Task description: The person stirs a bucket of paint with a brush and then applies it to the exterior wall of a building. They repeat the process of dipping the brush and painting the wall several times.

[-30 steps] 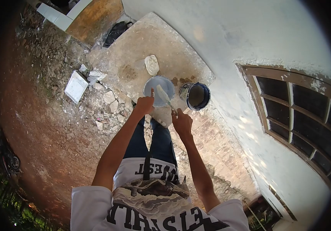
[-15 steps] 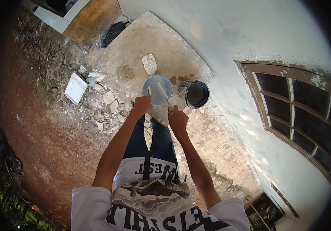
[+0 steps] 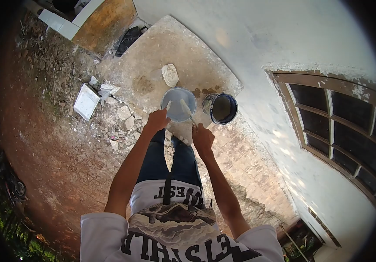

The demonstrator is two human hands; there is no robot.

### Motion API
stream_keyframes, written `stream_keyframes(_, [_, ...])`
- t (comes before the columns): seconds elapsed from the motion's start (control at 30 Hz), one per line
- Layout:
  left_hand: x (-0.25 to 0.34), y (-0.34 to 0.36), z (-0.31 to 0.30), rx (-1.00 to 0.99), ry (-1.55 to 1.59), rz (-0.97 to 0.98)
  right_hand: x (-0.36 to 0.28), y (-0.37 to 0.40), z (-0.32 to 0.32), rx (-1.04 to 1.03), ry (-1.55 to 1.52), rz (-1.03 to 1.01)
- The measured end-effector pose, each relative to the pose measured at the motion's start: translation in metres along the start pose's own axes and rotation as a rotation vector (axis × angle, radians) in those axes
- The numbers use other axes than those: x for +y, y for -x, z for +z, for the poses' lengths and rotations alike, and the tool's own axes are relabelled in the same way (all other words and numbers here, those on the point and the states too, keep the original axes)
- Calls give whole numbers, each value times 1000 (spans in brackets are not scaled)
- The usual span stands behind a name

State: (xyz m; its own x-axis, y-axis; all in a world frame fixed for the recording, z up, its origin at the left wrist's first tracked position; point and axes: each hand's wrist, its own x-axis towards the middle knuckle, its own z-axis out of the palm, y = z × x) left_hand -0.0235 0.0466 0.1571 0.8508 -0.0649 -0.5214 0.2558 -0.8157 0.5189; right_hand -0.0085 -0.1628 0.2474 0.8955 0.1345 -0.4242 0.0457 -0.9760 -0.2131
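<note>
A pale grey-blue bucket [image 3: 179, 91] stands on the concrete slab [image 3: 196, 56] in front of my legs. My right hand [image 3: 203, 137] is closed round the handle of a putty knife [image 3: 186, 108], its pale blade over the bucket's opening. My left hand [image 3: 157, 119] is closed at the bucket's near left rim. A narrow pale-tipped piece [image 3: 168, 105] sticks out of it over the opening; its kind is too small to tell. Just right of the bucket is a dark bucket [image 3: 206, 107] with a stained rim and greyish contents. A crumpled whitish bag [image 3: 170, 75] lies beyond the pale bucket.
A white wall [image 3: 249, 39] with a brown-framed window [image 3: 323, 115] rises at the right. On the left, rubble [image 3: 124, 112], a white square lid-like thing [image 3: 86, 102] and scraps of plastic [image 3: 108, 89] lie on the dirt. Black plastic [image 3: 130, 40] sits by the slab's far left edge.
The putty knife's blade has tipped back towards me and shows shorter over the pale bucket. My left hand has shifted slightly left. The buckets and bag stay nearly in place.
</note>
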Motion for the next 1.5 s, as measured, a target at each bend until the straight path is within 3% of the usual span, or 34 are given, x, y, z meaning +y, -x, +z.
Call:
stream_keyframes(0.3, [2, -7, -3, 4, 161, -140, 15, -11, -1, -6, -54, -4])
stream_keyframes(0.5, [12, -21, 15, 176, 126, -143, 12, -10, -3, -54, -79, 32])
stream_keyframes(0.57, [16, -22, 20, 343, 205, -141, 11, -9, -3, -60, -87, 42])
stream_keyframes(0.7, [23, -21, 18, 382, 183, -73, 13, -9, -2, -45, -104, 54])
stream_keyframes(0.77, [30, -21, 10, 236, 267, -298, 14, -10, -1, -39, -121, 55])
stream_keyframes(0.87, [18, -29, 23, 248, 276, -357, 15, -10, -1, -45, -139, 72])
stream_keyframes(0.97, [13, -23, 25, 307, 200, -219, 13, -11, -5, -52, -166, 71])
stream_keyframes(1.3, [19, -11, 16, 271, 61, -189, 7, -17, -5, -69, -115, 49])
stream_keyframes(1.37, [15, -3, 12, 314, 162, -9, 5, -28, -3, -68, -100, 25])
stream_keyframes(1.4, [18, 3, 3, 315, 159, -17, 2, -36, -3, -86, -49, -24])
stream_keyframes(1.5, [22, 18, -9, 167, 3, -13, -2, -58, 6, -130, 20, -100])
